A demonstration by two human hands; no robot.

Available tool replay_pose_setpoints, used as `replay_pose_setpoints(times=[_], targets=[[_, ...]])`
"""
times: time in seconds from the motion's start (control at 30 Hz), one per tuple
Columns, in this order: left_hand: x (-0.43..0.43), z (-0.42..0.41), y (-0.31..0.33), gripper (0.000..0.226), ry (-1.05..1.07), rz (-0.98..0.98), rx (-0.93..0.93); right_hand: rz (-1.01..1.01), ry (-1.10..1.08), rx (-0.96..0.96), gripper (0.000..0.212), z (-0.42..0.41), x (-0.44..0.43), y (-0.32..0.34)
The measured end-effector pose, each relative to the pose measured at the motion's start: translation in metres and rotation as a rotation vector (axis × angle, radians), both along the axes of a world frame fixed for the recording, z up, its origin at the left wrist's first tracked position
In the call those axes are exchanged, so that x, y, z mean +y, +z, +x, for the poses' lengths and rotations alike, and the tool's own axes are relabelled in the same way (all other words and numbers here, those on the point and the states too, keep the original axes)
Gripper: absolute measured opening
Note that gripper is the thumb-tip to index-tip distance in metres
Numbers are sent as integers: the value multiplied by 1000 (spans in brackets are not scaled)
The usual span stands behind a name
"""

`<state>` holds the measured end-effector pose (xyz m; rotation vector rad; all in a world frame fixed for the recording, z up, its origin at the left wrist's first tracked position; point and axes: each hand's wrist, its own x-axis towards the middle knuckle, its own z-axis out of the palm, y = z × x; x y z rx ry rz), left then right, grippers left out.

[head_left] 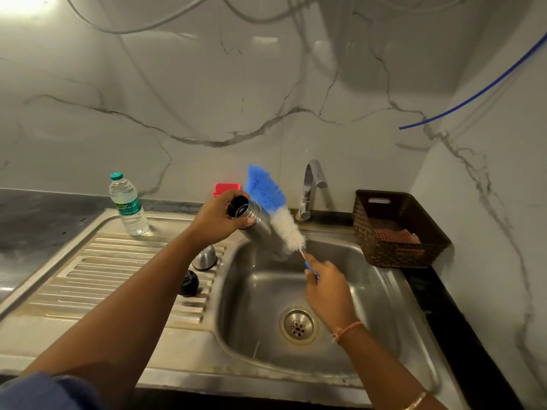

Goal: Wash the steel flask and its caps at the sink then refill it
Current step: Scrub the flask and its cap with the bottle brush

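The steel cap (204, 258) and black inner cap (189, 283) sat at the right edge of the drainboard (88, 276). The left hand (217, 221), fingers curled, gripped the steel flask (259, 229) over the far-left corner of the sink (370, 291). The right hand (328, 291) pinched the bottle brush (276, 211) by its handle, bristles along the flask. Scrubbing seemed underway; next, the brush needed aiming into the mouth.

Quick count: one flask (257, 224). Two caps, a steel cap (205, 258) and a black cap (189, 283). One brush (283, 225), one plastic bottle (128, 204), one basket (396, 255), one tap (310, 190), one sink (260, 291) with one drain (299, 324). One red box (226, 189) at the back, can't tell what it is. Two hands, left hand (217, 221) and right hand (327, 288). One bangle (416, 400) plus one thread band (346, 329).
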<state>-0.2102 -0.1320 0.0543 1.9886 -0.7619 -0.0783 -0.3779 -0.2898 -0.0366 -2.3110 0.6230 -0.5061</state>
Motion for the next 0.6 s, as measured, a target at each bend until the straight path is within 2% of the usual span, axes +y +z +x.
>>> replay_pose_setpoints(times=[0.1,0.17,0.4,0.47,0.6], targets=[[7,1,7,42,-53,25,-52,62,-68,158,42,-7,-22,-15],[9,1,11,43,-99,66,-95,72,-80,196,42,-9,-31,-18],[8,0,9,49,-207,174,-192,8,91,-110,36,6,-27,11],[10,0,10,49,-206,141,-189,27,82,-85,37,7,-30,5],[16,2,16,50,-167,58,-116,144,10,80,39,0,-47,-13]])
